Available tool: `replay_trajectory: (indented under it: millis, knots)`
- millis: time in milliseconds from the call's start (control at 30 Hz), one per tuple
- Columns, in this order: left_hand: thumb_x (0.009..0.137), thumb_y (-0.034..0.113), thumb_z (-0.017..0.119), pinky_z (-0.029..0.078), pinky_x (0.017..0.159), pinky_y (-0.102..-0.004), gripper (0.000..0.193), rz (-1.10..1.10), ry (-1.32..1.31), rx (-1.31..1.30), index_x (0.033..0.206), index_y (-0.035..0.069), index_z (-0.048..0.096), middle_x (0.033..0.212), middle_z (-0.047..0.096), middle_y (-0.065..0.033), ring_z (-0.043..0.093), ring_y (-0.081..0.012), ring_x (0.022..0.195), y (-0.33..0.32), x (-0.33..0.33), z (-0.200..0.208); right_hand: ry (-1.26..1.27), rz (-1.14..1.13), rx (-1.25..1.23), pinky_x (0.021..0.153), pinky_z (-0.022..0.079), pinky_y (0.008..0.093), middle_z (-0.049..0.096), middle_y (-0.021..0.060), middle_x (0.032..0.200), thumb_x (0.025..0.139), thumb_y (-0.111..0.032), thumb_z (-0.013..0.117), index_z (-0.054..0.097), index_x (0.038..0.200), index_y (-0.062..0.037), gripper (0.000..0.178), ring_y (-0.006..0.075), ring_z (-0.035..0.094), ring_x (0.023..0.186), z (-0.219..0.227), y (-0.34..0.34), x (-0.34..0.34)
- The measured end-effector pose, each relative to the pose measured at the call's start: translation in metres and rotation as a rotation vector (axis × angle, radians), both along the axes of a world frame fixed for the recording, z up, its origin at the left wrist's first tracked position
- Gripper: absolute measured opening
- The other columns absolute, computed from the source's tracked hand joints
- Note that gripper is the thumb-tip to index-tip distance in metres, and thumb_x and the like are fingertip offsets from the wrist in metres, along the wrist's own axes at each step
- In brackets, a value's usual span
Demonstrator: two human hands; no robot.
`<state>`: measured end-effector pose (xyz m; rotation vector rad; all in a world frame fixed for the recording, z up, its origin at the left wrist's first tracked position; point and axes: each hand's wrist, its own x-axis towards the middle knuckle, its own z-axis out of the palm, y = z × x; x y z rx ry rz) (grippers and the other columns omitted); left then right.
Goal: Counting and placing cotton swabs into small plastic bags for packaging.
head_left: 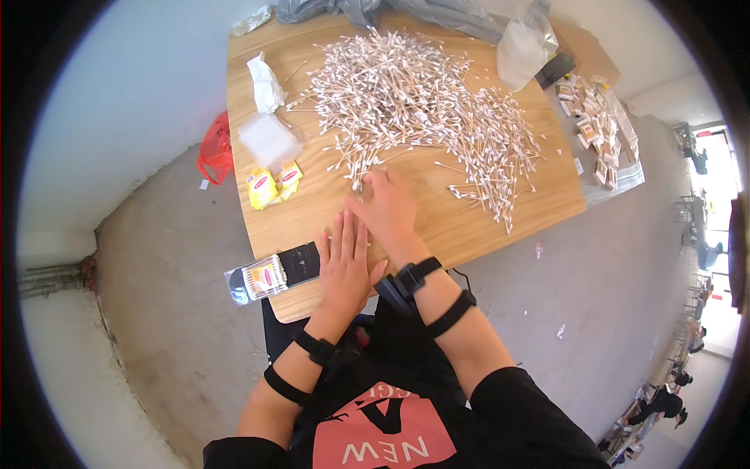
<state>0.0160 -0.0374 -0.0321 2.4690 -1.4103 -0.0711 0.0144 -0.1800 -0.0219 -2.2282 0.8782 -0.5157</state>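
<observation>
From the head camera, the right hand [388, 209] lies flat with fingers spread, fingertips at the near edge of the big heap of cotton swabs [414, 105] that covers the far and right part of the wooden table [437, 227]; whether it pinches any cannot be told. The left hand [344, 266] rests open and palm down at the near edge, gripping nothing. The swabs look feather-light, with thin stiff wooden stems and soft tips that would likely scatter or snap, so are best pinched mid-stem in a small bunch. Just left of the left hand lies a clear packet of swabs [262, 279] with a red oval label and a black end. Farther left sit small yellow sachets [272, 184] with red marks, then clear bags [269, 139]; a red bag [216, 148] hangs off the left edge
</observation>
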Motion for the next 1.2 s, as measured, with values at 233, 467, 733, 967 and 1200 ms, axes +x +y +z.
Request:
replay_trajectory:
  millis: [233, 467, 733, 967, 1200]
  knots:
    - [0.082, 0.044, 0.062, 0.018, 0.112, -0.0512, 0.081, 0.036, 0.08, -0.028, 0.143, 0.0, 0.031, 0.15, 0.025, -0.0231, 0.021, -0.0365, 0.141, -0.005, -0.004, 0.003, -0.136, 0.101, 0.482, 0.067, 0.049, 0.0291, 0.066, 0.0077, 0.081, 0.082, -0.02, 0.069, 0.066, 0.091, -0.0052, 0.018, 0.0163, 0.063, 0.074, -0.007, -0.035, -0.015]
    - [0.078, 0.048, 0.065, 0.017, 0.112, -0.0525, 0.089, 0.088, 0.052, -0.032, 0.144, 0.0, 0.03, 0.151, 0.022, -0.0228, 0.02, -0.0355, 0.141, -0.028, 0.004, 0.002, -0.112, 0.183, 0.664, 0.071, 0.048, 0.0254, 0.066, 0.0018, 0.086, 0.085, -0.015, 0.067, 0.066, 0.1, -0.0032, 0.019, 0.0098, 0.059, 0.077, 0.007, -0.064, -0.059]
    - [0.076, 0.043, 0.068, 0.021, 0.112, -0.0496, 0.089, 0.026, 0.095, -0.159, 0.141, -0.005, 0.03, 0.149, 0.026, -0.0233, 0.023, -0.0369, 0.14, -0.015, 0.002, -0.001, -0.109, 0.201, 0.501, 0.069, 0.05, 0.0289, 0.067, 0.0061, 0.085, 0.082, -0.017, 0.067, 0.065, 0.101, -0.0053, 0.022, 0.0143, 0.062, 0.074, 0.004, -0.05, -0.031]
    - [0.076, 0.039, 0.068, 0.022, 0.113, -0.0463, 0.086, 0.013, 0.143, -0.116, 0.139, -0.008, 0.032, 0.148, 0.027, -0.0241, 0.026, -0.0377, 0.139, -0.002, -0.002, 0.007, 0.086, 0.124, 0.163, 0.067, 0.051, 0.0332, 0.066, 0.0087, 0.083, 0.077, -0.012, 0.067, 0.064, 0.09, -0.0072, 0.014, 0.021, 0.065, 0.073, -0.002, -0.017, -0.008]
    - [0.079, 0.04, 0.065, 0.019, 0.114, -0.0481, 0.086, 0.026, 0.135, -0.138, 0.14, -0.008, 0.03, 0.149, 0.025, -0.025, 0.023, -0.0372, 0.14, -0.001, -0.003, 0.009, -0.047, 0.319, 0.215, 0.066, 0.051, 0.0324, 0.064, 0.0083, 0.082, 0.077, -0.014, 0.07, 0.067, 0.094, -0.0086, 0.018, 0.0204, 0.064, 0.072, -0.011, -0.026, -0.036]
